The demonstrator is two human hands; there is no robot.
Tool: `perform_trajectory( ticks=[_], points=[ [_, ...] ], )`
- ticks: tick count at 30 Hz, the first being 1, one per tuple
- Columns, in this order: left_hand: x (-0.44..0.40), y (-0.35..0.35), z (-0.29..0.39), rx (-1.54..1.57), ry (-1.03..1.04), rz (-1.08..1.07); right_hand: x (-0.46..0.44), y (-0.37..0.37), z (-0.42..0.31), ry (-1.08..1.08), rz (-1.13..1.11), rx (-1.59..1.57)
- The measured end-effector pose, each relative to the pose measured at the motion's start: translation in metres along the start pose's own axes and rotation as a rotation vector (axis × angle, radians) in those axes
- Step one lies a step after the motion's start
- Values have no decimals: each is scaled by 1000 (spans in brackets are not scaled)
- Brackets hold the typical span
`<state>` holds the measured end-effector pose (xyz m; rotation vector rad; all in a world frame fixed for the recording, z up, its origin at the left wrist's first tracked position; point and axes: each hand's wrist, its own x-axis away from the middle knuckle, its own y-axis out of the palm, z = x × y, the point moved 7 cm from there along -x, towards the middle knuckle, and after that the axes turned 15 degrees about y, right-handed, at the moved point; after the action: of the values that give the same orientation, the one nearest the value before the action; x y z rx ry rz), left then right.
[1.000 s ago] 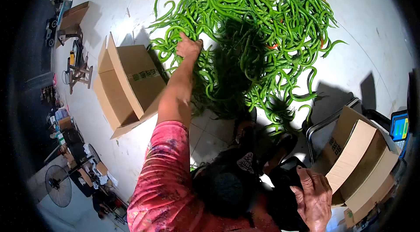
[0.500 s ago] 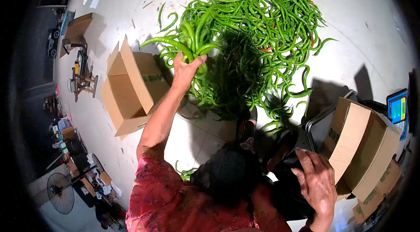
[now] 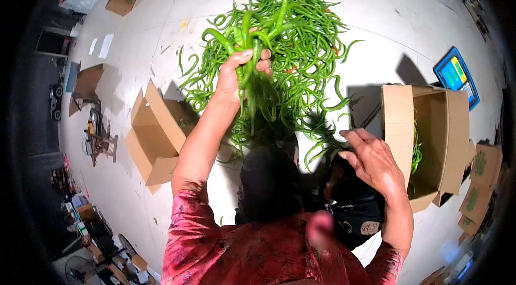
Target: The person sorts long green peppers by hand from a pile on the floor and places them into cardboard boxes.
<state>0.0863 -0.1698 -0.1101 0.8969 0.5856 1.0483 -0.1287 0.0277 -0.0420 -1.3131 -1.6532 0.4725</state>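
Note:
My left hand (image 3: 244, 67) is wrapped round a bunch of long green chili peppers (image 3: 252, 35), held up over the pile. Their curved tips stick out above and below my fingers. Beneath and behind it, a wide pile of green chili peppers (image 3: 306, 32) covers the floor, with a few red ones among them. My right hand (image 3: 373, 158) hovers to the right, thumb and fingers apart, with nothing in it. Close beside that hand stands an open cardboard box (image 3: 399, 134) with some green peppers inside.
Another open cardboard box (image 3: 156, 123) lies to the left of the pile. A blue scale display (image 3: 457, 78) stands beyond the right box. Flattened cartons (image 3: 478, 188) are at the far right. A small wooden stool (image 3: 102, 142) and fans sit on the left.
My left hand has raised the bunch of chili peppers off the pile. My right hand has moved forward beside the right box. The whole view has shifted, showing more of that box's inside.

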Motion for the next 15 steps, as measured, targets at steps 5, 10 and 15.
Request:
perform_trajectory(
  ticks=[5,10,15],
  points=[
    [21,74,-13,-9,-134,-156,8,-29,-3,-164,328,-336],
    [47,133,-39,-70,-186,-281,7,-34,16,52,164,-722],
    [61,175,-69,-320,-257,-386,6,-34,0,-173,-35,-1416]
  ],
)
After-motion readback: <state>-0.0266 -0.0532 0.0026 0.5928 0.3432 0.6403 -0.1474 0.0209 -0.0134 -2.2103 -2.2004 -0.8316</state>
